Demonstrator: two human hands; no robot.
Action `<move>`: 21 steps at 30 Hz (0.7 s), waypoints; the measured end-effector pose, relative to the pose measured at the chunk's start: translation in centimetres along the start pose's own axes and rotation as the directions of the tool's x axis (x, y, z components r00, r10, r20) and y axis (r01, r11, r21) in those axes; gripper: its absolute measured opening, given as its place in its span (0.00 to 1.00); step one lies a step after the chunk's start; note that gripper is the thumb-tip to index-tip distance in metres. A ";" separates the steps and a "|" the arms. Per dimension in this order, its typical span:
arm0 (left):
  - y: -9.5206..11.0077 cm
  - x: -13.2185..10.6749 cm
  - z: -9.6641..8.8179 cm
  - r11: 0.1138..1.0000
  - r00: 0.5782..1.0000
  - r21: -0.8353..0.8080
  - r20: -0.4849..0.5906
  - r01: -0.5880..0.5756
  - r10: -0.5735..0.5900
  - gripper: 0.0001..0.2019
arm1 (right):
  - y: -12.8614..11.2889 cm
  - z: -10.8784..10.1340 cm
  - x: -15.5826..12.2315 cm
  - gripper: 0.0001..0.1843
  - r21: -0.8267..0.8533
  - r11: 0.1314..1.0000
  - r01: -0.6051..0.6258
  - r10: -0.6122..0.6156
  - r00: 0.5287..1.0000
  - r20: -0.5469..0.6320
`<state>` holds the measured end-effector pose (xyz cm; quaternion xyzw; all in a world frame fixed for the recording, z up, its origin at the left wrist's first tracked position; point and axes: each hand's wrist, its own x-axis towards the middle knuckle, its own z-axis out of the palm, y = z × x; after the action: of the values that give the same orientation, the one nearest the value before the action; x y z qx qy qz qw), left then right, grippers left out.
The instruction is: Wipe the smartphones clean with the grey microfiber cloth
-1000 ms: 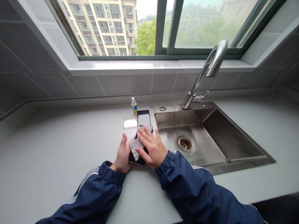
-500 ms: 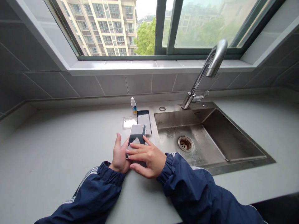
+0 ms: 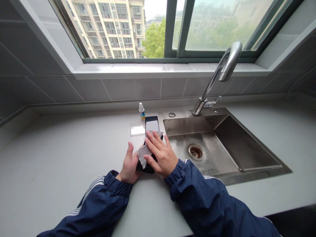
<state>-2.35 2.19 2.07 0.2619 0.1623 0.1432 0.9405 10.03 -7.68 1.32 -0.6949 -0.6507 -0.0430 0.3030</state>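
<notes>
A dark smartphone (image 3: pixel 147 170) rests in my left hand (image 3: pixel 129 167), whose palm is turned up with the thumb standing out; the fingers beneath are mostly hidden. Over the phone's face lies a grey cleaning cloth (image 3: pixel 143 154) with a zigzag edge. My right hand (image 3: pixel 163 157) presses the cloth down with its fingers stretched along it and the thumb apart. Just beyond, a second smartphone (image 3: pixel 152 123) lies on the counter, partly covered by the cloth and hand. Beside it are a clear phone case (image 3: pixel 137 129) and a small white-capped spray bottle (image 3: pixel 142 112), standing upright.
To the right, a steel sink (image 3: pixel 247 144) is set into the pale counter (image 3: pixel 61 158), its rim close to my right hand. A chrome faucet (image 3: pixel 209 84) rises behind the basin. Along the back run grey wall tiles (image 3: pixel 146 89) and a window sill (image 3: pixel 153 68).
My right hand and the cloth have slid up and right across the phone, uncovering its lower end. The held phone has tilted to the right in my left hand.
</notes>
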 end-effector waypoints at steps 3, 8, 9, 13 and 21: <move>-0.2 0.1 -0.1 1.000 1.000 0.007 0.008 -0.020 0.020 0.37 | 0.0 0.0 0.0 0.34 -0.019 1.000 -0.011 0.011 1.000 -0.016; -0.6 0.0 -0.2 0.995 0.999 0.080 -0.006 -0.052 0.053 0.36 | 0.0 0.0 0.0 0.35 -0.034 0.999 -0.034 0.032 0.998 -0.049; -0.6 0.0 -0.2 0.995 0.999 0.095 -0.016 -0.043 0.045 0.36 | 0.1 0.0 0.0 0.35 -0.034 0.999 -0.035 0.033 0.998 -0.048; -0.3 -0.2 0.0 0.992 0.998 0.123 -0.056 0.017 -0.010 0.37 | 0.1 0.1 0.0 0.34 -0.013 0.999 -0.032 0.031 0.999 -0.026; 0.1 -0.2 0.0 0.999 1.000 0.051 -0.019 0.011 -0.010 0.40 | -0.3 0.0 -0.1 0.30 0.108 0.993 0.040 -0.043 0.999 0.030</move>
<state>-2.56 2.24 2.15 0.2837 0.1763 0.1366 0.9326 9.69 -7.76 1.37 -0.6647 -0.6711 -0.0031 0.3284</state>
